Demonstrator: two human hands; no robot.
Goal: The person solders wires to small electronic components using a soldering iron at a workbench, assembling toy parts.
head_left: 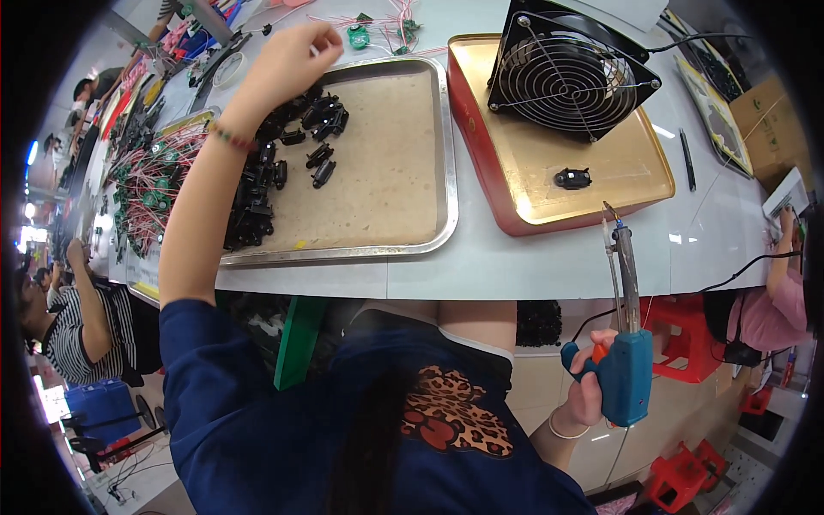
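My right hand (585,382) grips a blue soldering gun (625,378) by its handle. Its long metal tip points up at the near edge of a red tin with a gold top (515,184). On that gold surface lies a small black part (572,178); the tip is apart from it. My left hand (299,58) is over the far left edge of a metal tray (369,251), fingers loosely curled and apart from the thumb, with nothing visible between them. Several small black parts (257,197) are heaped along the tray's left side, partly behind my forearm.
A black fan (566,81) with a wire guard stands on the tin's far part. Green circuit boards with red and white wires (154,189) pile up left of the tray; more (359,36) lie beyond it. A black pen (687,160) lies right. Other people sit at both sides.
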